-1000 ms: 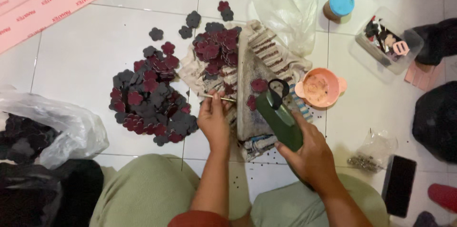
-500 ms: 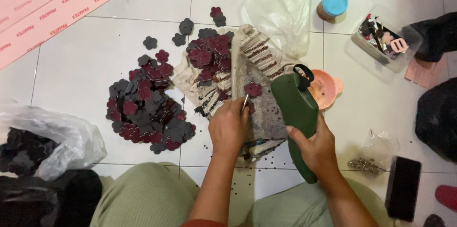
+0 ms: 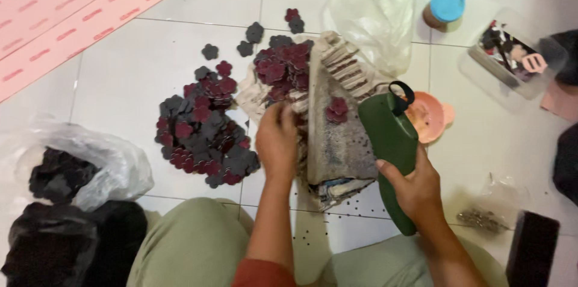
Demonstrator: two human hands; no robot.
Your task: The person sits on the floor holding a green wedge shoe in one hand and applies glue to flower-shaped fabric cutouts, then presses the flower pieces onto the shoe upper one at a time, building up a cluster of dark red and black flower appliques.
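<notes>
Colours and patterns. The flask-shaped tool point(image 3: 391, 154) gripped by the right hand point(image 3: 415, 188) is shown in dark green with a black loop at its top. The flower-shaped cut-outs point(image 3: 205, 130) are seen in dark red and charcoal grey. The worn block point(image 3: 337, 136) is grey-brown, speckled with black dots. The small bowl point(image 3: 428, 117) is coloured salmon-orange. The jar point(image 3: 444, 10) is brown with a light-blue lid. The floor tiles point(image 3: 120, 70) are white; the sheet point(image 3: 66, 10) is pink, patterned with rows of red marks.
</notes>
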